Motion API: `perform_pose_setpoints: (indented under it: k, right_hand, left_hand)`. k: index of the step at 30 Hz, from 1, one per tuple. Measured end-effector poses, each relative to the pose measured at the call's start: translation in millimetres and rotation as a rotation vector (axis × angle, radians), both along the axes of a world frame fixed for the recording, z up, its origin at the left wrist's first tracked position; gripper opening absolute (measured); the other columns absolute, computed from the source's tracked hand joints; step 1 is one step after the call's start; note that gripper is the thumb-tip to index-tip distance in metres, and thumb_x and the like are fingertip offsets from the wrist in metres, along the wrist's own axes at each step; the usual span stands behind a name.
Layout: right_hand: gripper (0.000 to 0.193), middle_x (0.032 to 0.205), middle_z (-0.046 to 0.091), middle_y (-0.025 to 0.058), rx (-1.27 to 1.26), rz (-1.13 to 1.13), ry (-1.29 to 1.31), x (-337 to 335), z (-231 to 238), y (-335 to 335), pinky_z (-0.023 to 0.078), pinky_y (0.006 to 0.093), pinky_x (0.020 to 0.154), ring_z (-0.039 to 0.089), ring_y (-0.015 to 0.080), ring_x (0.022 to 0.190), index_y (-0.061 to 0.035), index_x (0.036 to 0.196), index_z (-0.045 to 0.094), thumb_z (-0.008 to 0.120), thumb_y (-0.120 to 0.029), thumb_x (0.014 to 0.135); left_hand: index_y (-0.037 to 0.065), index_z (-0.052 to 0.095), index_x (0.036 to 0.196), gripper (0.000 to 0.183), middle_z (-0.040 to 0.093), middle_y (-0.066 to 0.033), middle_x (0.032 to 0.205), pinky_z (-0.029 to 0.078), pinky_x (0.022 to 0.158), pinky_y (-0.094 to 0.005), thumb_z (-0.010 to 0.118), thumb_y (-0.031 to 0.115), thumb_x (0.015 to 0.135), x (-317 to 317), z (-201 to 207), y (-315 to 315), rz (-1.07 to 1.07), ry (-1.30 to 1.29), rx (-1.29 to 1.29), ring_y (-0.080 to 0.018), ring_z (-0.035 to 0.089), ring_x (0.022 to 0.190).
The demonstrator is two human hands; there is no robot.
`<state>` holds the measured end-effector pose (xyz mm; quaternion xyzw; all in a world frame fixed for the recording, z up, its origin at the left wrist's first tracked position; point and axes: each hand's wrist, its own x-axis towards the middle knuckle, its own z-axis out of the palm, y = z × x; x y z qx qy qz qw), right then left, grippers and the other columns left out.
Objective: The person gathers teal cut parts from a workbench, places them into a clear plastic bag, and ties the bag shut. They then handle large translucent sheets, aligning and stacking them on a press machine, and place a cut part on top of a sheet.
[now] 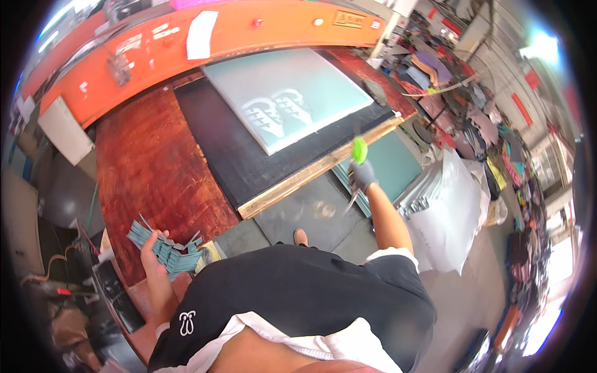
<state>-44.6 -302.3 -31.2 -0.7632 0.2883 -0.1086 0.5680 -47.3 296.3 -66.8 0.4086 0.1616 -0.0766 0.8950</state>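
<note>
My left hand [153, 253], bare, is closed round a stack of thin teal cut pieces [176, 258] with narrow strips sticking out, low over the table's left front corner. On my right hand [362, 176] is a grey glove. Its fingers are wrapped round a bright green tool [359, 150], blurred, whose kind I cannot make out; a thin pale strip hangs below that hand. A pale teal sheet [323, 78] lies on a black board [211, 133]. Two white-looking shoe-part shapes [264, 116] show near the sheet's left front corner.
Behind the board runs an orange machine beam [236, 31]. The table [143, 180] is reddish brown, with a wooden strip [311, 174] along the board's front edge. Teal sheets [392, 165] and a white-wrapped stack [441, 217] stand at right. Scrap heaps [479, 118] lie beyond.
</note>
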Motion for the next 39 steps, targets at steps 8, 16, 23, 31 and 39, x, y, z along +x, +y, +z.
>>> perform_pose_setpoints:
  k: [8,16,23,31,39]
  right_hand:
    - [0.022,0.079,0.057,0.0035,-0.112,1.035,-0.233,25.5,-7.6,198.7,0.043,0.0231,0.051,0.050,0.0073,0.056,-0.0035,0.103,0.049,0.054,-0.017,0.086]
    - [0.022,0.084,0.060,0.0086,0.461,1.312,0.223,58.2,27.6,343.7,0.039,0.0231,0.041,0.049,0.0098,0.046,-0.0065,0.108,0.048,0.047,-0.022,0.091]
    - [0.020,0.091,0.060,0.0094,0.607,1.268,0.055,123.8,13.9,501.6,0.045,0.0279,0.042,0.050,0.0145,0.047,-0.0051,0.100,0.046,0.050,-0.022,0.089]
    - [0.024,0.083,0.056,0.0042,-0.041,1.111,-0.132,149.5,-50.1,523.8,0.041,0.0244,0.058,0.052,0.0108,0.068,-0.0009,0.090,0.055,0.057,-0.023,0.083]
    - [0.028,0.083,0.057,0.0095,-0.009,1.789,-0.325,7.7,-52.1,572.7,0.044,0.0359,0.064,0.055,0.0208,0.070,-0.0020,0.096,0.050,0.060,-0.025,0.081]
  left_hand:
    - [0.009,0.055,0.096,0.019,0.060,-0.0060,0.089,0.050,0.072,-0.0398,0.059,0.017,0.079,-32.8,27.3,-11.1,0.256,-0.017,0.005,-0.0235,0.061,0.081]
    - [0.002,0.055,0.090,0.028,0.058,-0.0143,0.094,0.048,0.074,-0.0349,0.063,0.019,0.069,-176.6,50.2,9.5,0.312,-0.267,0.017,-0.0232,0.058,0.086]
    - [0.000,0.056,0.084,0.030,0.057,-0.0137,0.086,0.049,0.070,-0.0349,0.068,0.017,0.062,-297.3,18.7,2.7,0.666,-0.209,0.093,-0.0243,0.057,0.084]
    - [0.002,0.053,0.091,0.030,0.053,-0.0086,0.083,0.050,0.075,-0.0436,0.067,0.012,0.066,-313.8,-12.4,-1.0,0.734,-0.341,-0.148,-0.0283,0.056,0.090]
    - [0.004,0.053,0.088,0.030,0.054,-0.0085,0.083,0.049,0.074,-0.0441,0.069,0.014,0.065,-265.2,7.5,4.2,0.704,-0.538,-0.237,-0.0298,0.056,0.091]
